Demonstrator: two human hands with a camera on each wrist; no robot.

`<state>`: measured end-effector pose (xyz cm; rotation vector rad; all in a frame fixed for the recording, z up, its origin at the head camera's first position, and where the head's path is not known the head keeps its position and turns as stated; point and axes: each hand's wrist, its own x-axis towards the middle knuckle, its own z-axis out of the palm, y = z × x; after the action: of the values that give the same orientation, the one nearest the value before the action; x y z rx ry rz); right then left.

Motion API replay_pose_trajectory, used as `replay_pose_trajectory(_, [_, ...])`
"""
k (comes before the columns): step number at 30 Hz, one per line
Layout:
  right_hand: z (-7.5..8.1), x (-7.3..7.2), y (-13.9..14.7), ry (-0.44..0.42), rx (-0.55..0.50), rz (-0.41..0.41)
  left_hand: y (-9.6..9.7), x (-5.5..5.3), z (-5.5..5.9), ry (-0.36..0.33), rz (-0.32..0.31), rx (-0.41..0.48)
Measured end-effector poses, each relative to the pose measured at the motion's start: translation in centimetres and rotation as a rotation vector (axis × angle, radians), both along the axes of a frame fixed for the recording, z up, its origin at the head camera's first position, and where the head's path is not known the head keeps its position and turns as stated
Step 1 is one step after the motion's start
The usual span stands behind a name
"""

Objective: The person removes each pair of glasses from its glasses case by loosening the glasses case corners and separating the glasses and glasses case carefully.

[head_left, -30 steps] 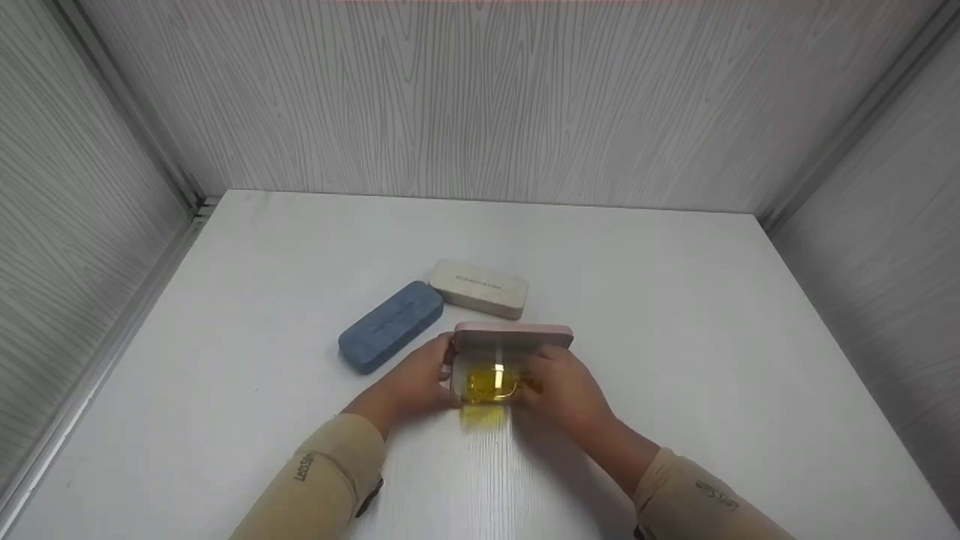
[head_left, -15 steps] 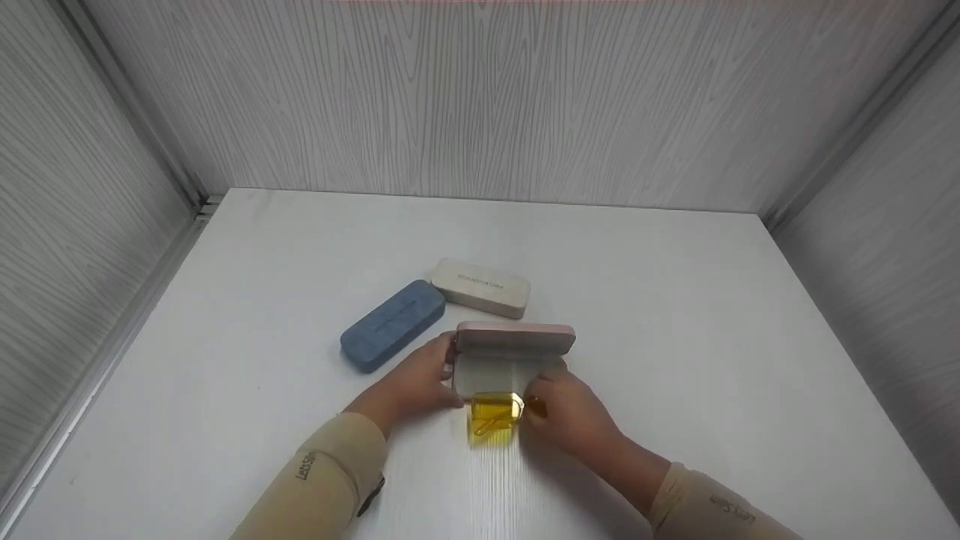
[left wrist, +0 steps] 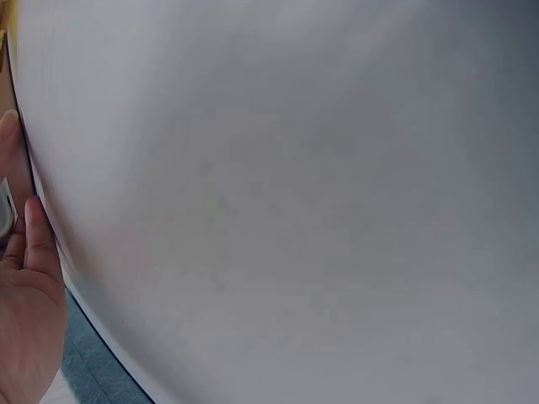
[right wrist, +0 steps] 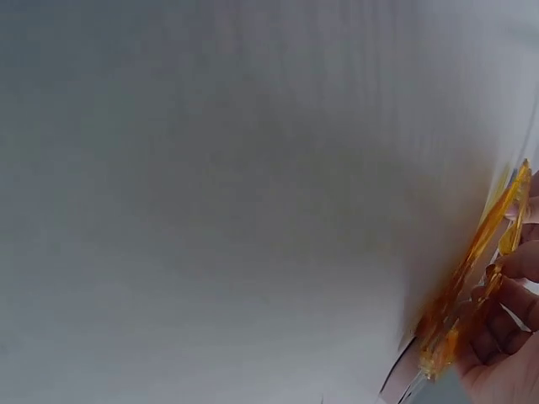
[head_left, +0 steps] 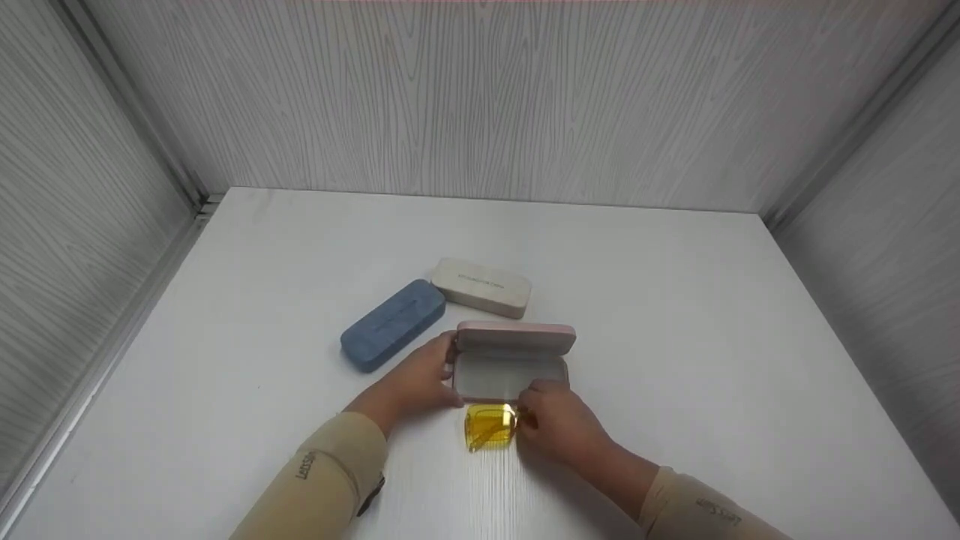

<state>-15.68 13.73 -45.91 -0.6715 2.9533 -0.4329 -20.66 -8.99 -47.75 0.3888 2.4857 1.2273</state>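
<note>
A pink glasses case (head_left: 516, 341) with a grey lining stands with its lid up near the table's middle. My left hand (head_left: 421, 376) holds the case by its left end, thumb at the front corner; in the left wrist view this hand (left wrist: 32, 328) shows only at the left edge. Just in front of the case are yellow-tinted glasses (head_left: 489, 427), temples folded. My right hand (head_left: 561, 421) pinches them at their right end. In the right wrist view, the amber frame of the glasses (right wrist: 476, 261) lies between thumb and fingers.
A blue glasses case (head_left: 391, 325), lid down, lies slantwise left of the pink one. Behind stands a cream glasses case (head_left: 480, 286), also closed, close to the blue case's far end. Wood-grain panels (head_left: 480, 97) surround the white table (head_left: 660, 300) at back and sides.
The right hand has brought the yellow glasses from over the pink case's inside toward the person, to just before its front edge. The left hand has stayed on the case.
</note>
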Motion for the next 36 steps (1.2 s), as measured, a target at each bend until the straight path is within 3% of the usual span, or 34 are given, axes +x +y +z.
replay_pose_trajectory(10, [0.2, -0.2, 0.0, -0.001, -0.02, 0.075, -0.1, 0.0, -0.1, 0.009, 0.001, -0.002])
replay_pose_trajectory(18, [1.0, -0.5, 0.3, -0.019, -0.007, 0.088, 0.0, 0.0, -0.1, 0.016, 0.007, -0.014])
replay_pose_trajectory(28, [3.9, -1.7, 0.3, -0.069, -0.021, -0.04, 0.0, 0.1, -0.1, 0.002, 0.015, 0.017])
replay_pose_trajectory(36, [6.4, -3.6, 1.5, -0.046, -0.179, -0.134, 0.0, 0.0, -0.2, 0.004, 0.023, -0.018])
